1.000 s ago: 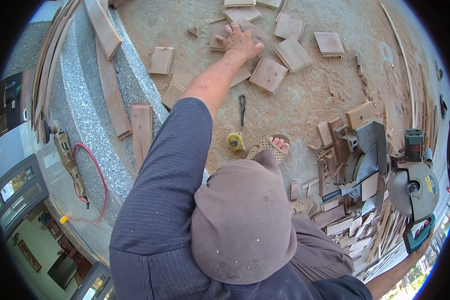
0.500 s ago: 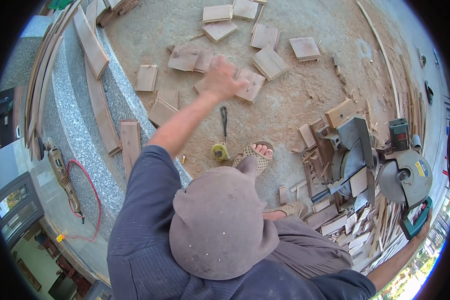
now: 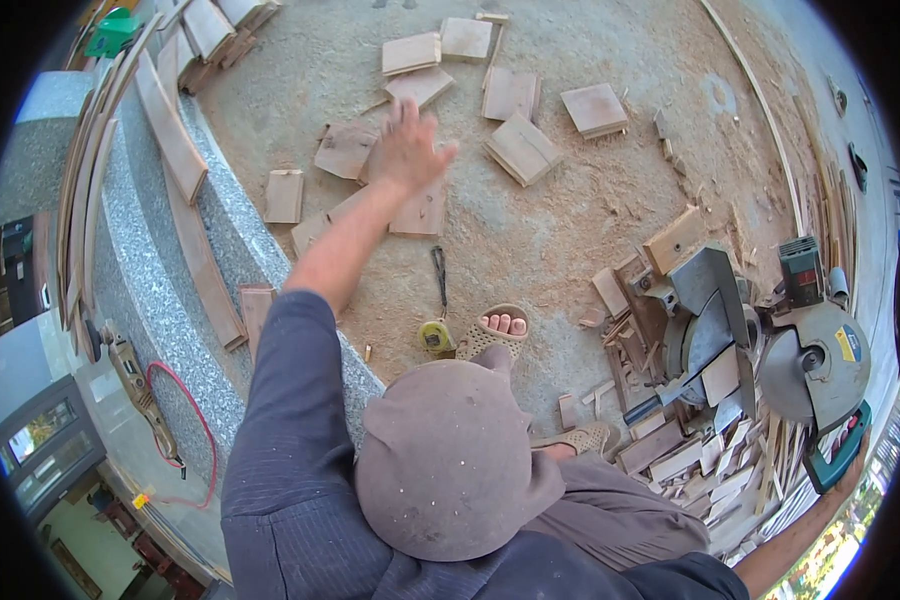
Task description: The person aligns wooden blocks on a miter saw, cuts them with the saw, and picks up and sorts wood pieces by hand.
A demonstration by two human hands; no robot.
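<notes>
My left hand is stretched out over the scattered wooden boards, fingers spread, with nothing seen in its grasp. Beneath its wrist lies a short board, partly covered by my forearm. Another short board is to the left of the fingers, and a pale board lies just beyond the fingertips. Far to the right, my right hand is wrapped round the green handle of a miter saw. The saw's head and round grey guard are tipped to the right of its base.
A yellow tape measure with a black strap lies by my sandalled foot. Wood offcuts heap around the saw. Long boards rest on speckled stone steps at left, near an angle grinder with a red cord.
My left hand has moved left and slightly away. The short board that lay beneath its thumb has shifted left, nearer the other boards. My right hand stays on the saw handle.
</notes>
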